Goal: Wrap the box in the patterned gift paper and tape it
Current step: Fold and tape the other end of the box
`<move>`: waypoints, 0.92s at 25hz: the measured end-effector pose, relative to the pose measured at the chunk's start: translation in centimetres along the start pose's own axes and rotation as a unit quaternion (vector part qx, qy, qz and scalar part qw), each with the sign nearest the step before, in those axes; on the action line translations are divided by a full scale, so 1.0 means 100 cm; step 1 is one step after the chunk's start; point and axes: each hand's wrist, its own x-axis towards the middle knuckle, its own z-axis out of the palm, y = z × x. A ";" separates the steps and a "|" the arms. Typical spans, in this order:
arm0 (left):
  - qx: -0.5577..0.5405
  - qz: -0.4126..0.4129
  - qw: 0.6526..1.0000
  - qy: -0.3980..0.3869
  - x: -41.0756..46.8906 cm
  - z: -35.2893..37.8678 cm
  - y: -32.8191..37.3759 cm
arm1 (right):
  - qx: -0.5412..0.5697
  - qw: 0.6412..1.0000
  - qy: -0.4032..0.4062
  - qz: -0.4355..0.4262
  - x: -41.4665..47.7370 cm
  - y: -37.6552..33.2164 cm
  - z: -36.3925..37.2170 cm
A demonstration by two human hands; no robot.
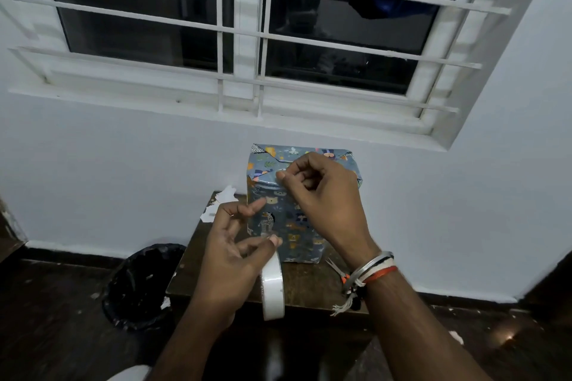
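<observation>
Your right hand (322,195) pinches tape onto the wrapped box (288,210) at frame centre; your left hand (235,254) grips the tape roll (272,291).

Blue animal-patterned gift paper (288,219), white tape roll (273,288)

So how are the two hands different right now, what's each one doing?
The left hand sits lower, near the table edge, pinching the white roll of tape that hangs from its fingers; the right hand is higher, fingertips pressed on the top fold of the blue animal-patterned wrapped box. The right wrist wears bangles and threads; the left wrist is bare. Both hover over the small brown wooden table.
</observation>
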 end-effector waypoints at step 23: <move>0.063 -0.135 0.971 -0.186 -0.021 0.001 -0.065 | -0.131 0.979 -0.156 -0.018 -0.104 0.078 -0.003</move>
